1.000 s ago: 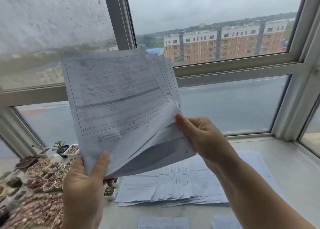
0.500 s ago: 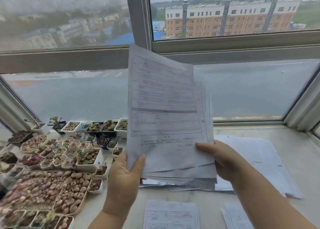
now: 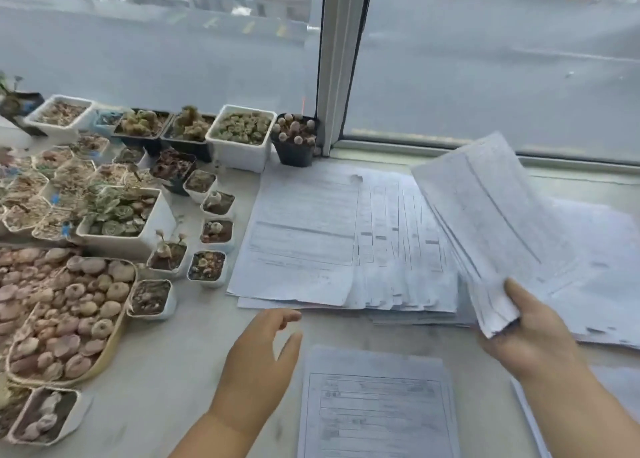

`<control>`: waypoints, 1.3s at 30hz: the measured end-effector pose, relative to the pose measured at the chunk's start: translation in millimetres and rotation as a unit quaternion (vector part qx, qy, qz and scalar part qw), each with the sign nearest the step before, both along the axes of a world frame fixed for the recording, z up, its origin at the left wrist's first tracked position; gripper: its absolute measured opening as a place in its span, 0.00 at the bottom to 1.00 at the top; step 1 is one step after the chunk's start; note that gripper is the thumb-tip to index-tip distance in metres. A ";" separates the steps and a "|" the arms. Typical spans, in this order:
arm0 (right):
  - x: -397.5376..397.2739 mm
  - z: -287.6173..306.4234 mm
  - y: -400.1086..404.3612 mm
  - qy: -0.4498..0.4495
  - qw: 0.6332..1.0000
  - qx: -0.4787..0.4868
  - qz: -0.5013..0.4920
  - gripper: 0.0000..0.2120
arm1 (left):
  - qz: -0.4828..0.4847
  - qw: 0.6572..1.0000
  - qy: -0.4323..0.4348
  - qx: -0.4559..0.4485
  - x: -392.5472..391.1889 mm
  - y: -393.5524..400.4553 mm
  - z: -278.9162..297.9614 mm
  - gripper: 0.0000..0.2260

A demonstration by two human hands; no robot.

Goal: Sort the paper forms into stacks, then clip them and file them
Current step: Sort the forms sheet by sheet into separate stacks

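I have my right hand (image 3: 530, 333) clamped on the near corner of a sheaf of forms (image 3: 485, 222), thumb on top, fingers curled beneath; the sheaf tilts up and away over the windowsill (image 3: 180, 381), its far edge near the window frame (image 3: 341, 62); my left hand (image 3: 259, 360) holds nothing, fingers relaxed and spread, hovering just above the sill; just ahead of it lies a fanned stack of forms (image 3: 311, 235), flat on the sill, its right side running under the raised sheaf; a smaller stack (image 3: 377, 405) lies between my wrists, nearest me; more loose sheets (image 3: 595, 267) spread out to the right, partly hidden by the sheaf and my right forearm; crowding the left are potted succulents: a white square pot (image 3: 240, 138), a black pot (image 3: 296, 138) against the frame, and a shallow tray of pebble-like plants (image 3: 65, 319); several small pots (image 3: 207, 267) stand just beside the fanned stack's left edge.
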State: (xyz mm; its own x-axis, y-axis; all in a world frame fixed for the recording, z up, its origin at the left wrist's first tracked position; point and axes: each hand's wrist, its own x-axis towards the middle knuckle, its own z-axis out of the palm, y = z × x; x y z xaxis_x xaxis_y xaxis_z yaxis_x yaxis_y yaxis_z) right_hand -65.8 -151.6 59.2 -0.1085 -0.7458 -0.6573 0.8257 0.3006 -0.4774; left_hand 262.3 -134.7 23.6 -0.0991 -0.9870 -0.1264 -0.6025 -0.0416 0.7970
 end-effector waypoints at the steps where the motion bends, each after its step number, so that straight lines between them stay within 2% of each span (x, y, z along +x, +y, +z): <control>1: 4.9 -5.9 -3.4 0.014 1.000 -0.004 -0.020 0.32 | -0.017 1.000 -0.018 -0.012 -1.4 -6.4 -8.7 0.11; 3: 23.0 -4.0 -13.4 0.036 0.998 -0.005 -0.044 0.33 | -0.063 0.996 -0.041 -0.051 -8.2 -22.8 -23.4 0.10; 4: 25.6 -9.4 -19.1 0.030 0.998 -0.006 -0.054 0.27 | -0.089 0.993 -0.045 -0.070 -13.5 -31.4 -30.3 0.13; 6: 35.1 -13.0 -29.1 0.045 0.997 0.016 -0.062 0.06 | -0.138 0.985 -0.065 -0.085 -26.7 -48.9 -41.4 0.18; 7: 37.2 -15.2 -33.1 0.045 0.995 0.016 -0.083 0.06 | -0.161 0.980 -0.080 -0.086 -33.5 -56.8 -45.9 0.21; 8: 37.5 -16.5 -37.1 0.045 0.995 0.012 -0.083 0.13 | -0.181 0.975 -0.094 -0.087 -39.7 -63.5 -50.4 0.22; 9: 36.8 -19.5 -39.4 0.046 0.996 0.006 -0.079 0.11 | -0.198 0.970 -0.107 -0.089 -44.8 -69.1 -54.8 0.23; 10: 39.2 -17.9 -41.0 0.047 0.996 0.007 -0.078 0.04 | -0.209 0.967 -0.113 -0.095 -48.3 -73.5 -59.6 0.22; 12: 38.9 -19.9 -40.8 0.031 0.997 -0.001 -0.066 0.04 | -0.202 0.970 -0.093 -0.094 -50.3 -79.4 -66.2 0.18; 15: 37.0 -21.0 -42.7 0.006 0.998 -0.044 -0.053 0.22 | -0.159 0.984 -0.036 -0.075 -46.3 -84.0 -71.6 0.13; 18: 42.4 -22.8 -44.3 -0.015 0.996 -0.077 -0.037 0.28 | -0.093 0.993 0.037 -0.059 -44.9 -82.9 -69.3 0.10; 21: 45.7 -32.2 -46.1 -0.030 0.996 -0.082 -0.016 0.29 | -0.048 0.990 0.059 -0.117 -47.0 -80.8 -70.5 0.21; 22: 47.4 -35.4 -46.8 -0.036 0.996 -0.080 -0.008 0.29 | -0.050 0.988 0.055 -0.137 -48.2 -80.4 -71.1 0.21; 25: 53.5 -43.7 -49.4 -0.057 0.996 -0.073 0.012 0.29 | -0.099 0.982 0.005 -0.163 -52.5 -79.2 -75.0 0.11; 28: 59.2 -50.9 -51.9 -0.071 0.995 -0.067 0.029 0.28 | -0.135 0.975 -0.073 -0.163 -55.2 -75.9 -78.1 0.15; 30: 61.9 -55.1 -53.9 -0.079 0.995 -0.062 0.027 0.27 | -0.136 0.973 -0.083 -0.168 -54.3 -77.8 -78.0 0.13; 33: 63.3 -63.4 -55.0 -0.075 0.995 -0.063 0.034 0.26 | -0.114 0.979 -0.040 -0.165 -51.7 -84.6 -78.4 0.08; 36: 65.6 -68.8 -55.5 -0.066 0.995 -0.057 0.042 0.26 | -0.024 0.986 0.025 -0.161 -53.3 -84.6 -78.4 0.02; 38: 66.8 -69.5 -55.5 -0.064 0.996 -0.052 0.045 0.27 | 0.025 0.986 0.047 -0.160 -55.7 -83.5 -76.9 0.09; 39: 67.1 -70.2 -55.4 -0.064 0.996 -0.050 0.045 0.27 | 0.019 0.984 0.048 -0.169 -56.0 -83.2 -77.0 0.11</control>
State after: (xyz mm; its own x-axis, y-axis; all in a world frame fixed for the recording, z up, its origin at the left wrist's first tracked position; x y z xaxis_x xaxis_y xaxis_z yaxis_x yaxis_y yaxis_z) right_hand 1.3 -207.0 -11.0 0.0419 -0.8114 -0.5831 0.8530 0.3329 -0.4020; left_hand 206.3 -217.8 -53.3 -0.0577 -0.9741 0.2187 -0.5276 0.2157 0.8217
